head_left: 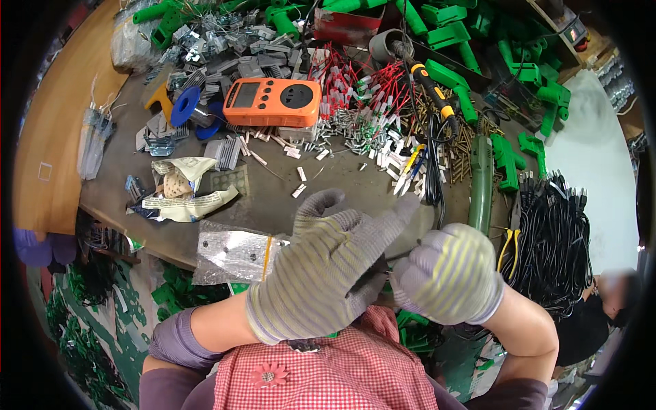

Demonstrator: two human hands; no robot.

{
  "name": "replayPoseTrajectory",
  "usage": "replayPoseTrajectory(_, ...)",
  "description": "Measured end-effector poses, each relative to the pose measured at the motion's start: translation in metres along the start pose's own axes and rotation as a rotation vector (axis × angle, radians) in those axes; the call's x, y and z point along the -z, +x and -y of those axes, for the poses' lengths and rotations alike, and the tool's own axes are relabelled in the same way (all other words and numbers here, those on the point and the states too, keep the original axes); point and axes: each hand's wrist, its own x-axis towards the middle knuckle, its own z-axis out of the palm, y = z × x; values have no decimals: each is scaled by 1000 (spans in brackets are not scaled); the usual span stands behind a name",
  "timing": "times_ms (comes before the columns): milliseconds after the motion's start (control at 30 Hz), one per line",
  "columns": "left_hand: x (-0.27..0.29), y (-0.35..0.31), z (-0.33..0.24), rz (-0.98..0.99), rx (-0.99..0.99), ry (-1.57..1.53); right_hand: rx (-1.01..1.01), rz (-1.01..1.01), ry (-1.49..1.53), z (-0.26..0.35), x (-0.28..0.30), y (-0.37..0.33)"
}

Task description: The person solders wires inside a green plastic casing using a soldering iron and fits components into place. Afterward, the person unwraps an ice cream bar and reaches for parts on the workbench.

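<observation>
Both my hands wear grey gloves with yellow-green stripes, close together over the near edge of the workbench. My left hand (331,266) has a finger stretched toward the far right and another bent, with the thumb apart below. The space between thumb and finger is dark, and I see nothing held there. My right hand (447,273) is closed, knuckles up, beside the left fingers; whatever it may hold is hidden. Next to my left hand lies a clear plastic bag (229,251) with an orange strip. Past my right hand lies a green tool handle (481,184).
An orange meter (272,102) stands mid-bench beside a blue spool (185,106). Red-wired parts (348,85), screws and metal heat sinks (225,154) spread behind. A black-and-yellow screwdriver (434,92), green gun-shaped housings (506,160) and black power cords (550,239) lie right. Another person (591,321) is at far right.
</observation>
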Motion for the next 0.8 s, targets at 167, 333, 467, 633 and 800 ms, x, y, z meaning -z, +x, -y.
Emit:
replayPoseTrajectory(167, 1, 2, -5, -34, -125, 151, -225, 136, 1067, -13, -15, -11)
replayPoseTrajectory(333, 2, 2, -3, -41, -51, 82, -426, 33, 352, 1, 6, -6)
replayPoseTrajectory(467, -3, 1, 0, -95, -174, 82, -41, 55, 45, 4, -5, -4)
replayPoseTrajectory(633, 0, 0, -2, -29, -102, 129, -289, -367, 16, -11, -21, -15)
replayPoseTrajectory(800, 17, 2, 18, -85, 104, -188, -672, -488, 166, -138, -19, 8)
